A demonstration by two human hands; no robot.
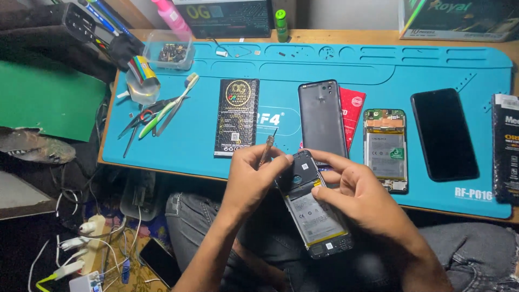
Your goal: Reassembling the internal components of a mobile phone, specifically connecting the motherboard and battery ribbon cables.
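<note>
At the mat's [378,70] left edge lie tweezers, scissors and a toothbrush [167,105], with a clear box of small parts [170,51] behind them near the back rim, well apart from the hands. A black card [236,116] lies flat just behind the left hand [251,181], whose fingers are closed around a thin screwdriver [267,148] that points up over the mat's front edge. The open phone [313,208], battery showing, is held off the mat above the person's lap, just in front of that edge; the right hand [354,189] pinches its upper part between thumb and fingers. Close behind the hands rests a grey back cover [321,116] on a red card [352,113]. Further right lie a second opened phone [385,148], a dark screen [443,134] and a box [506,146] at the mat's right edge, with bare mat between them.
</note>
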